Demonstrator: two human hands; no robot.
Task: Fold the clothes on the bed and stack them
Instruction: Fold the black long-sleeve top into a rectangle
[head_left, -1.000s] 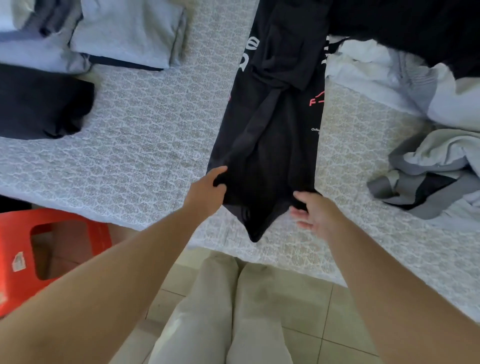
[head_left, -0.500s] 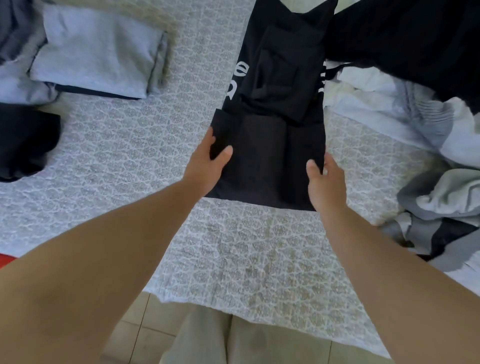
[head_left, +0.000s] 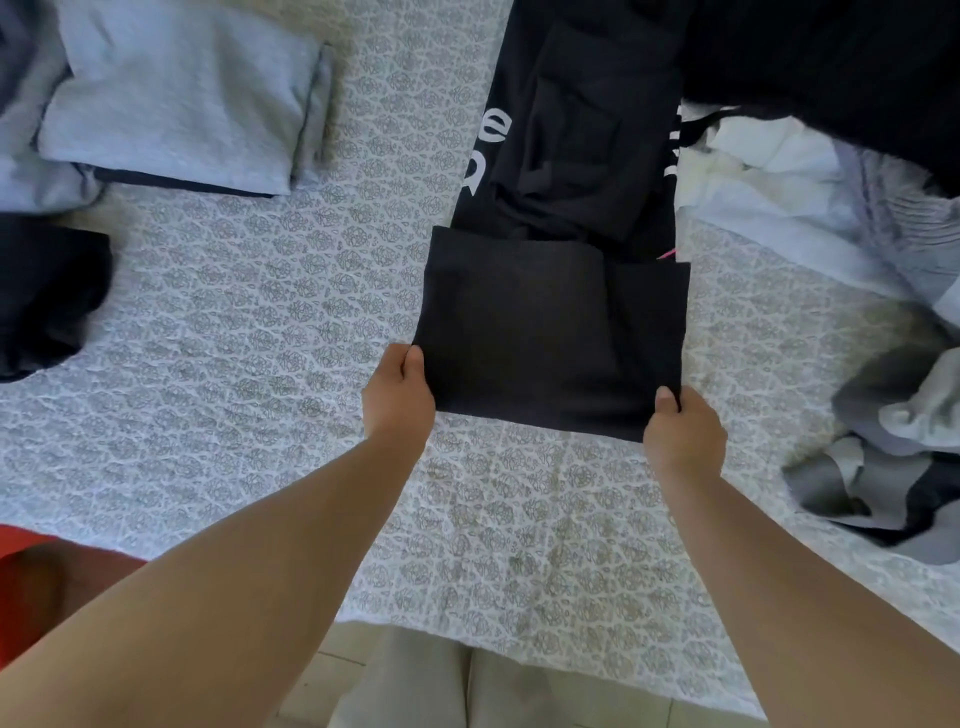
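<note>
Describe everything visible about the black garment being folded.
The black garment is soft matte fabric with white lettering along its left edge and a pink mark at right. Its near end is folded up over itself. It lies lengthwise on the patterned bedspread. The left hand and right hand pinch its near corners.

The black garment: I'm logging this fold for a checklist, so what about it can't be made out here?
Head view only:
- The black garment: its far end is cut off by the top edge.
- Its white lettering: mostly covered by folded cloth, unreadable.
- The fingers of the left hand and right hand: tucked under the near fold.
</note>
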